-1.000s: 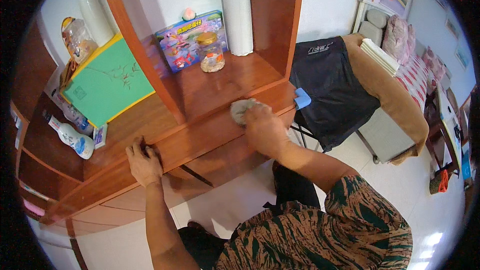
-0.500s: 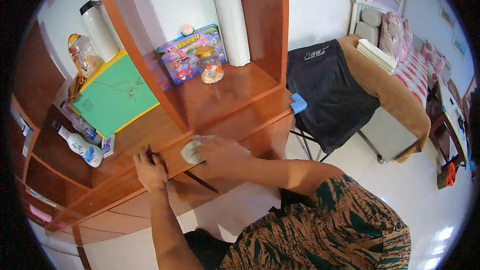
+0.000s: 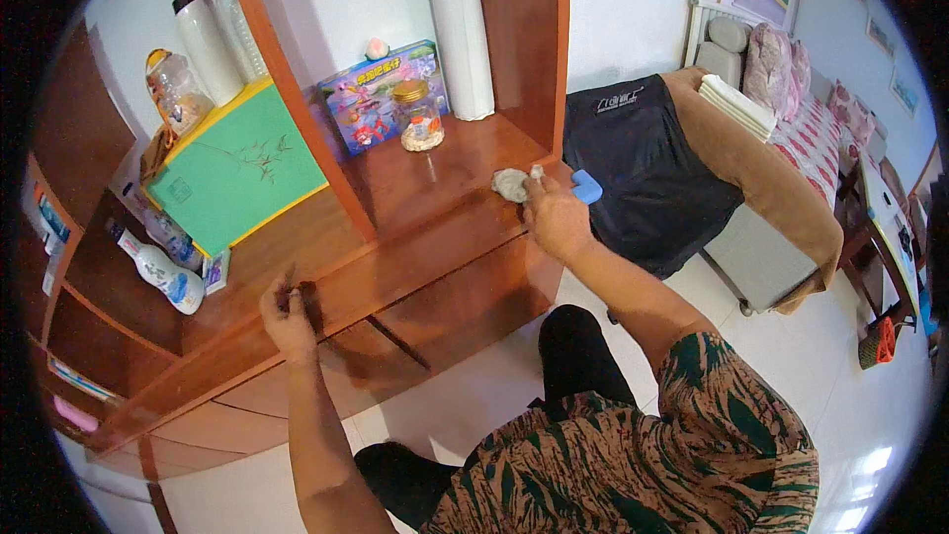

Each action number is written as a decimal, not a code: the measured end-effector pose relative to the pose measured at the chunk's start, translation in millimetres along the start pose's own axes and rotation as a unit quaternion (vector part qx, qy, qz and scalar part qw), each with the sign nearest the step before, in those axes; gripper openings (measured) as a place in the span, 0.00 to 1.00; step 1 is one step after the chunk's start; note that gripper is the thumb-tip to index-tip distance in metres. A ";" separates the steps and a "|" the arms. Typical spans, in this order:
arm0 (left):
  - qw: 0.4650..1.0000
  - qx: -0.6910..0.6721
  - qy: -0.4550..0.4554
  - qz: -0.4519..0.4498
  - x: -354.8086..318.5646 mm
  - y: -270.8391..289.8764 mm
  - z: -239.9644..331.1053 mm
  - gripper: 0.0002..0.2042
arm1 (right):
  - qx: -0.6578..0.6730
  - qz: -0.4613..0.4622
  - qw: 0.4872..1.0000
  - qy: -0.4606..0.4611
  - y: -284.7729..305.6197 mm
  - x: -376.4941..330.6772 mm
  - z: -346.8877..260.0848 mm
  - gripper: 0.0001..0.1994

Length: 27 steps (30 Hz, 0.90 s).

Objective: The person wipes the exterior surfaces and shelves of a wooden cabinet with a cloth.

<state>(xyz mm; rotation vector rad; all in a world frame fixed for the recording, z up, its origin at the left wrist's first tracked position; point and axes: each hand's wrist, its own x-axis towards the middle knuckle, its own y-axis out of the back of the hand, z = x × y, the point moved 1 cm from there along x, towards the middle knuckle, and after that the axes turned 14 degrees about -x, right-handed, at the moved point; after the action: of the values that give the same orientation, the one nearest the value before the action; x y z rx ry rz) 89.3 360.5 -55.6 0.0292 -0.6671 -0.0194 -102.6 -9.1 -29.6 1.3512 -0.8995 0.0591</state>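
At the far left of the frame, a white plastic bottle [image 3: 158,272] lies on its side on the lower shelf, beside a flat green box with yellow edging [image 3: 242,178]. Left of centre, your left hand [image 3: 287,311] braces on the front edge of the glossy reddish-brown wooden desk [image 3: 415,257], fingers curled over it. At centre right, your right hand [image 3: 556,222] pinches a crumpled grey cloth [image 3: 511,183] against the desktop near its right corner. Keep the cloth flat and press evenly along the grain; steer clear of the small glass jar with a gold lid [image 3: 419,119].
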 end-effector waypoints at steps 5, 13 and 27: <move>0.998 -0.047 -0.029 -0.020 -81.6 -4.2 51.2 0.11 | -0.066 0.008 0.994 0.081 0.1 -11.3 15.4 0.13; 0.856 -0.252 0.437 -0.112 -321.6 12.7 -46.6 0.14 | 0.029 0.019 0.992 0.120 15.2 -40.5 -26.5 0.19; 0.812 -0.137 0.526 -0.211 -328.3 8.1 -39.6 0.16 | 0.078 0.100 0.983 0.135 22.8 -48.2 12.8 0.21</move>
<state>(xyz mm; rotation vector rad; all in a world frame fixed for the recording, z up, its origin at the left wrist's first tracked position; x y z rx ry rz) -144.0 378.4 -289.4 -0.0898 0.4813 -0.4986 -153.8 7.8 -40.0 1.3537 -0.8091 0.4666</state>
